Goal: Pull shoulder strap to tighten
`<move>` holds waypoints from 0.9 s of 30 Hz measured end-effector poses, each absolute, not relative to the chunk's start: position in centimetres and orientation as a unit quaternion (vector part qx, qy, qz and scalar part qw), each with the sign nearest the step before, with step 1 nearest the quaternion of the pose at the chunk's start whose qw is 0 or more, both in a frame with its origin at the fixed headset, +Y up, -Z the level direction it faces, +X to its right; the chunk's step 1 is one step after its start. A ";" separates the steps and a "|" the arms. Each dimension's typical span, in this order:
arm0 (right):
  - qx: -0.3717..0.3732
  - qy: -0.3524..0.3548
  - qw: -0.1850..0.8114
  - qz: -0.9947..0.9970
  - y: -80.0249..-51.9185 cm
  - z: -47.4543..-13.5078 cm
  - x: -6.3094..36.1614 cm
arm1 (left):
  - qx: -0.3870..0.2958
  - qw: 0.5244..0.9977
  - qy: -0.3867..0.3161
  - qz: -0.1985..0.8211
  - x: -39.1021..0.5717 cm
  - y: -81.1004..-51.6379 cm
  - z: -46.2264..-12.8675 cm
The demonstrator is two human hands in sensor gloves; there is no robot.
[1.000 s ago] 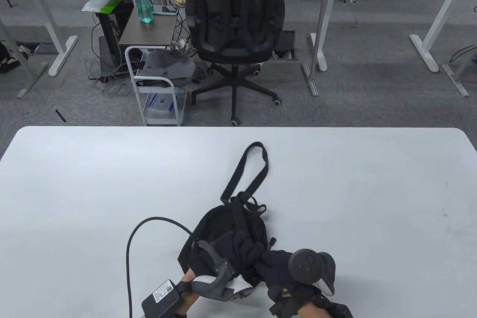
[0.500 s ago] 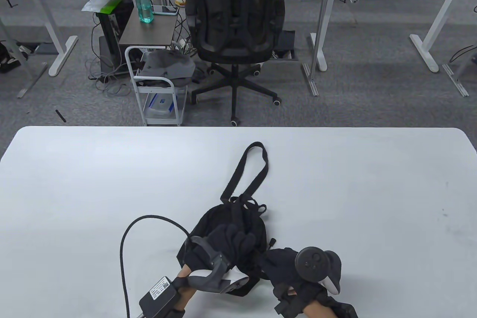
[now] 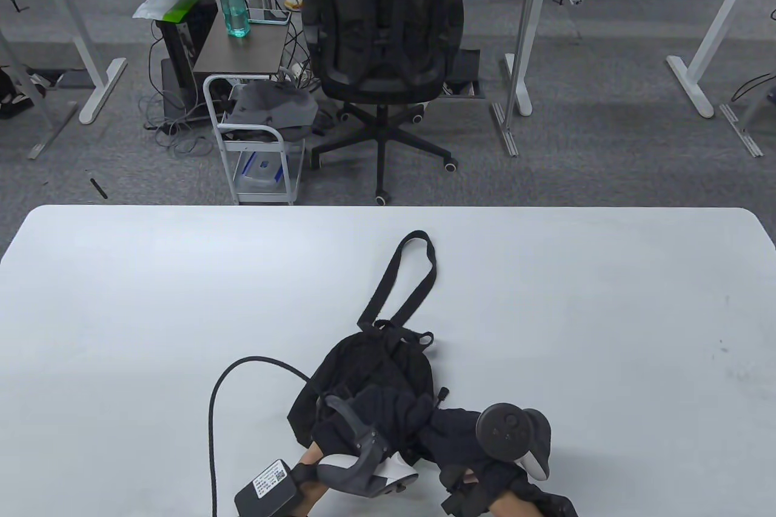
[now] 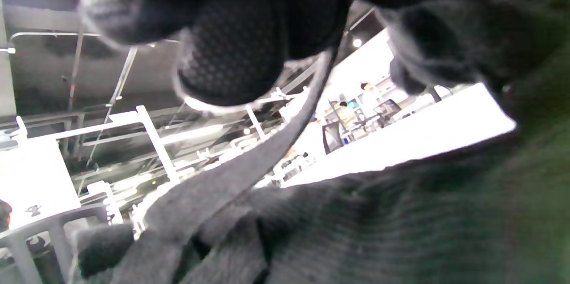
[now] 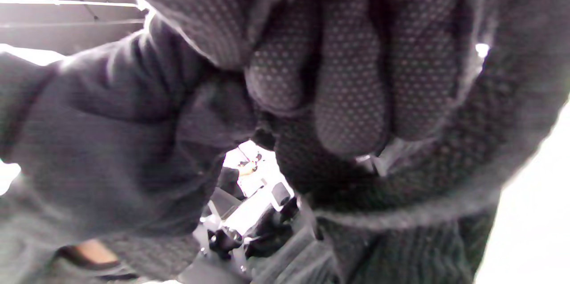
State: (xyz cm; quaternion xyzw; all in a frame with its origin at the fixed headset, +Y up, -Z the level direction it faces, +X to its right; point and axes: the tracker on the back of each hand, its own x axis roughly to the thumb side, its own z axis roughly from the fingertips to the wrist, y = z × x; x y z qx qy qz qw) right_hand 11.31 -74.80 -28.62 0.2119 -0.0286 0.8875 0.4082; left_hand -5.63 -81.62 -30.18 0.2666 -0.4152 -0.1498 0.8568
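A small black backpack [image 3: 370, 362] lies near the front edge of the white table [image 3: 576, 299]. One long black shoulder strap [image 3: 418, 274] loops away toward the far side. My left hand [image 3: 394, 414] rests on the near part of the bag. In the left wrist view its fingertips [image 4: 231, 52] pinch a narrow black strap [image 4: 249, 164] that runs taut down to the bag fabric [image 4: 401, 221]. My right hand [image 3: 445, 423] is at the bag's near right corner, touching the left hand. In the right wrist view its fingers [image 5: 352, 97] are curled tight into black fabric.
A thick black cable [image 3: 212, 408] curves over the table left of the bag to a black box [image 3: 267, 486] by my left wrist. Beyond the far edge stand an office chair [image 3: 382, 26] and a white cart [image 3: 254, 159].
Half a second ago my left hand lay farther up the bag; it has since drawn back toward me. My right hand has shifted slightly left. The far strap loop has not moved.
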 end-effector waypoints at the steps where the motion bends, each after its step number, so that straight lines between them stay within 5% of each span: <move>1: 0.211 -0.026 0.406 0.889 -74.9 -28.6 11.3 | 0.261 0.858 -0.417 -0.145 -5.7 -81.6 -30.3; 9: 0.207 -0.018 0.402 0.892 -74.9 -28.9 11.9 | 0.237 0.882 -0.385 -0.135 -7.9 -80.4 -31.8; 27: 0.220 -0.027 0.436 0.872 -74.9 -28.6 11.7 | 0.276 0.860 -0.418 -0.097 -5.6 -76.7 -28.1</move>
